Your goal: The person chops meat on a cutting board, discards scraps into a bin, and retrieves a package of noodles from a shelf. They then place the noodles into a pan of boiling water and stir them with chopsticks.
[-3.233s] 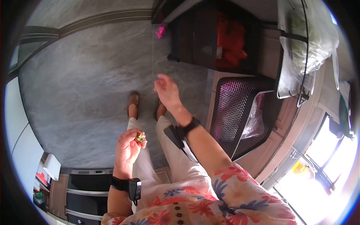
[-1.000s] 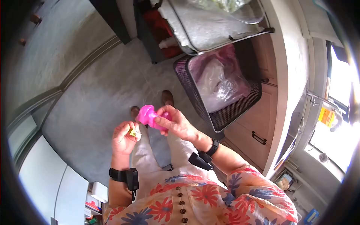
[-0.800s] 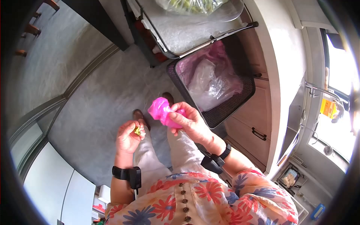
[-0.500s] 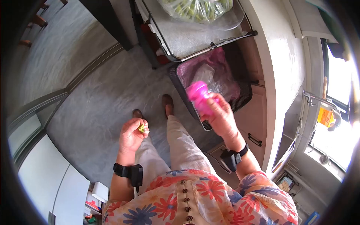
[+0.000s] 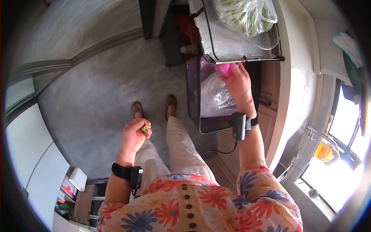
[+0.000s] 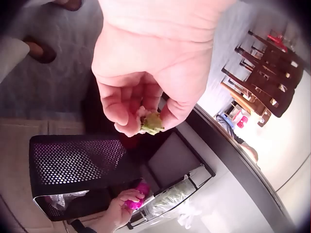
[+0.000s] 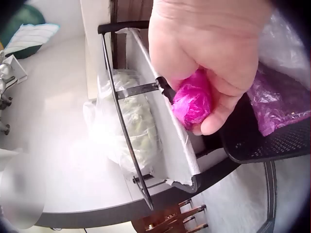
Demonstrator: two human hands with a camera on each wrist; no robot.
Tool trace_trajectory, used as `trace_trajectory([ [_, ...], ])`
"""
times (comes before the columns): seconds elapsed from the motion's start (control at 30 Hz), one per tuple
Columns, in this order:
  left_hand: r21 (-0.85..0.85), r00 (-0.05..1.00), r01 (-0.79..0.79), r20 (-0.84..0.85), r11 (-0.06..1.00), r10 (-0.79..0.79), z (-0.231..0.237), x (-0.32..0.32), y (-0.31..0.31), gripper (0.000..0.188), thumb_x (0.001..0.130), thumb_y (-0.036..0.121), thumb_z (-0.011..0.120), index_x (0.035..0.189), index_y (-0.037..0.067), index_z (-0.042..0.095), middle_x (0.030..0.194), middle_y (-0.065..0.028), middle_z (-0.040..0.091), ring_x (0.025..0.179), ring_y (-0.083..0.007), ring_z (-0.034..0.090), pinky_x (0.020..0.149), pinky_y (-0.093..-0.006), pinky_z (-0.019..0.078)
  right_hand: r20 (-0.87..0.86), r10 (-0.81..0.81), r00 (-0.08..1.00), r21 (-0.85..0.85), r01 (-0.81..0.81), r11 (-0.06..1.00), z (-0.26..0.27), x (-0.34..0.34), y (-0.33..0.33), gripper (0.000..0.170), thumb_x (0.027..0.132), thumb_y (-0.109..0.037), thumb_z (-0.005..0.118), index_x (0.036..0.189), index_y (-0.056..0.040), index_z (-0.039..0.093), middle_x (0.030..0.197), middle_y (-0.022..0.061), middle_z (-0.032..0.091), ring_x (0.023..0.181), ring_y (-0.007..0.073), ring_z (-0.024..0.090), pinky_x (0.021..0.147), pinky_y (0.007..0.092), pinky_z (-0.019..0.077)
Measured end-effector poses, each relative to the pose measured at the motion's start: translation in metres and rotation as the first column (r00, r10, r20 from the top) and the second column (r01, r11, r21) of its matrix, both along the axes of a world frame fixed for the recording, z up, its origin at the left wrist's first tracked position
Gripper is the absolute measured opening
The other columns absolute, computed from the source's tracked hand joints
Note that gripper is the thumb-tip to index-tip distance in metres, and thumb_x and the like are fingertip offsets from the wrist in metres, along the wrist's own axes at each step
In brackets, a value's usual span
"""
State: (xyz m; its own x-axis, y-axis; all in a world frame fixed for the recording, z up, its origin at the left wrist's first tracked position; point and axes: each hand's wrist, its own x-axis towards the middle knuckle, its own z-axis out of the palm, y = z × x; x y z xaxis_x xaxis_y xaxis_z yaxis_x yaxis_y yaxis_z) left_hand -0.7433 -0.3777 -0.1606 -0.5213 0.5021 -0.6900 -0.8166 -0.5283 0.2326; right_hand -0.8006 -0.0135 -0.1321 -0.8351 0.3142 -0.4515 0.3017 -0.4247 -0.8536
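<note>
My left hand (image 5: 132, 134) pinches a small green vegetable scrap (image 6: 152, 124) between curled fingers and thumb, in front of the legs. My right hand (image 5: 239, 87) reaches forward and grips a bunched pink plastic bag (image 7: 193, 102). The hand is above the black mesh bin (image 5: 193, 92), close to the front edge of the rack's shelf (image 5: 222, 42). Pink and clear plastic (image 5: 216, 92) shows inside the bin. A clear bag of green vegetables (image 5: 247, 17) sits on the shelf.
Pinkish cabinets (image 5: 268, 83) and a pale counter (image 5: 299, 62) run along the right. A dark container with red things (image 5: 185, 29) stands behind the bin. White cabinet doors (image 5: 29, 135) are at the left, and dark wooden chairs (image 6: 272, 77) show in the left wrist view.
My right hand was bare at first, then held the pink bag near my left hand. It has carried the bag forward and right to the shelf edge. My left hand keeps the scrap.
</note>
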Motion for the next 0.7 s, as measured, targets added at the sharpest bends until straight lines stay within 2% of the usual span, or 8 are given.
trace_trajectory([
  [0.1, 0.004, 1.000, -0.024, 0.004, 1.000, 0.024, -0.001, 0.002, -0.001, 0.016, 0.088, 0.012, 0.054, 0.085, -0.002, 0.062, 0.082, -0.0112, 0.062, 0.064, -0.0191, 0.058, 0.055, -0.0296, 0.0456, 0.069, 0.253, 0.965, 0.417, -0.258, 0.871, 0.004, 0.007, -0.036, 0.019, 0.089, -0.012, 0.060, 0.106, -0.0058, 0.055, 0.083, -0.0009, 0.056, 0.070, 0.0058, 0.051, 0.056, 0.0206, 0.0439],
  [0.2, -0.002, 0.999, -0.034, 0.003, 0.999, 0.034, -0.001, 0.001, -0.004, 0.015, 0.088, 0.012, 0.054, 0.085, -0.002, 0.062, 0.082, -0.0117, 0.061, 0.064, -0.0194, 0.057, 0.055, -0.0296, 0.0448, -0.023, 0.341, 0.940, 0.417, -0.301, 0.858, 0.018, 0.008, -0.095, 0.028, 0.083, -0.009, 0.066, 0.108, -0.0033, 0.055, 0.091, 0.0033, 0.060, 0.080, 0.0101, 0.056, 0.073, 0.0239, 0.0483],
  [0.27, -0.005, 0.999, -0.039, 0.000, 0.999, 0.039, -0.001, -0.001, -0.006, 0.015, 0.088, 0.011, 0.054, 0.085, -0.001, 0.061, 0.083, -0.0122, 0.060, 0.064, -0.0197, 0.055, 0.055, -0.0295, 0.0441, 0.022, 0.465, 0.885, 0.598, -0.384, 0.703, 0.034, 0.001, -0.131, 0.033, 0.083, -0.011, 0.066, 0.112, -0.0009, 0.053, 0.095, 0.0073, 0.061, 0.088, 0.0111, 0.058, 0.074, 0.0252, 0.0486],
  [0.43, -0.004, 0.999, -0.054, -0.001, 0.999, 0.054, 0.001, 0.001, -0.018, 0.015, 0.088, 0.014, 0.056, 0.086, 0.000, 0.061, 0.082, -0.0112, 0.060, 0.065, -0.0190, 0.055, 0.055, -0.0285, 0.0436, -0.175, 0.127, 0.976, 0.439, -0.038, 0.898, -0.008, -0.076, -0.150, 0.046, 0.084, -0.015, 0.063, 0.124, 0.0020, 0.046, 0.092, 0.0040, 0.057, 0.069, 0.0061, 0.052, 0.061, 0.0193, 0.0455],
  [0.53, -0.005, 0.997, -0.069, 0.018, 0.998, 0.069, 0.003, 0.001, -0.027, 0.015, 0.087, 0.012, 0.056, 0.083, -0.001, 0.061, 0.081, -0.0109, 0.060, 0.063, -0.0186, 0.056, 0.054, -0.0288, 0.0439, 0.020, 0.053, 0.998, 0.709, -0.051, 0.703, -0.043, -0.112, -0.127, 0.052, 0.081, -0.017, 0.062, 0.126, 0.0025, 0.045, 0.097, 0.0097, 0.061, 0.072, 0.0124, 0.058, 0.066, 0.0242, 0.0492],
  [0.6, 0.002, 0.998, -0.058, 0.012, 0.998, 0.058, 0.003, 0.001, -0.035, 0.015, 0.087, 0.014, 0.056, 0.084, 0.000, 0.061, 0.082, -0.0106, 0.059, 0.065, -0.0178, 0.055, 0.055, -0.0282, 0.0433, -0.020, 0.257, 0.966, 0.955, -0.057, 0.290, -0.049, -0.112, -0.123, 0.055, 0.076, -0.016, 0.062, 0.125, 0.0018, 0.046, 0.105, 0.0159, 0.062, 0.082, 0.0227, 0.063, 0.074, 0.0312, 0.0507],
  [0.63, 0.000, 0.998, -0.064, 0.008, 0.998, 0.064, 0.003, 0.001, -0.038, 0.014, 0.087, 0.015, 0.057, 0.086, 0.001, 0.061, 0.082, -0.0103, 0.058, 0.067, -0.0170, 0.054, 0.056, -0.0275, 0.0428, 0.076, 0.311, 0.947, 0.926, -0.183, 0.331, -0.030, -0.102, -0.126, 0.049, 0.075, -0.016, 0.061, 0.121, -0.0013, 0.052, 0.112, 0.0198, 0.059, 0.097, 0.0320, 0.061, 0.084, 0.0371, 0.0490],
  [0.7, -0.005, 0.999, -0.039, -0.011, 0.999, 0.039, 0.007, -0.002, -0.041, 0.014, 0.087, 0.014, 0.056, 0.087, 0.001, 0.061, 0.084, -0.0105, 0.057, 0.068, -0.0163, 0.053, 0.057, -0.0270, 0.0426, 0.072, 0.424, 0.903, 0.869, -0.265, 0.418, 0.007, -0.061, -0.133, 0.035, 0.079, -0.010, 0.061, 0.113, -0.0047, 0.058, 0.111, 0.0162, 0.060, 0.100, 0.0266, 0.062, 0.079, 0.0333, 0.0518],
])
